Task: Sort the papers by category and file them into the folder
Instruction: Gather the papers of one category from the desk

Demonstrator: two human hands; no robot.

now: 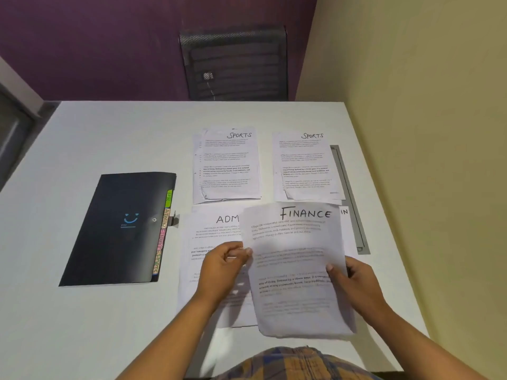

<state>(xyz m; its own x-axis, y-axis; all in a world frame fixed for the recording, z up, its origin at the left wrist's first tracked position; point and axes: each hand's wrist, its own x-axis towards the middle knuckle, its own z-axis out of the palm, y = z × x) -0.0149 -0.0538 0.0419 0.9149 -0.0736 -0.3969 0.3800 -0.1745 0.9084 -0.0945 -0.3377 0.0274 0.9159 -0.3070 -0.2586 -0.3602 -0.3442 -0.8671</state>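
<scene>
A white sheaf of printed paper headed FINANCE in black handwriting (296, 270) is held up off the pale grey table (109, 133), tilted slightly, over the table's near right part. The left hand (222, 267) pinches the sheaf's left edge between thumb and fingertips. The right hand (356, 283) grips its right edge, thumb (333, 272) on the printed face and the other fingers hidden behind.

Under the sheaf, and showing out to its left, lies a white printed sheet headed ADM (211, 234), the rest of the word covered. At the sheaf's upper right corner peeks another white sheet showing the letters IN (345, 215). Beyond the sheaf lie two white paper piles side by side, each headed SPORTS, one to the left (227, 165) and one to the right (306, 168).

Well left of the sheaf lies a closed black folder with a blue smile mark (120, 229), with coloured labelled tabs (162, 242) along its right edge. Right of the sheaf a grey strip (348, 187) runs along the table. Far beyond, a black mesh chair back (236, 64) stands against a purple wall
</scene>
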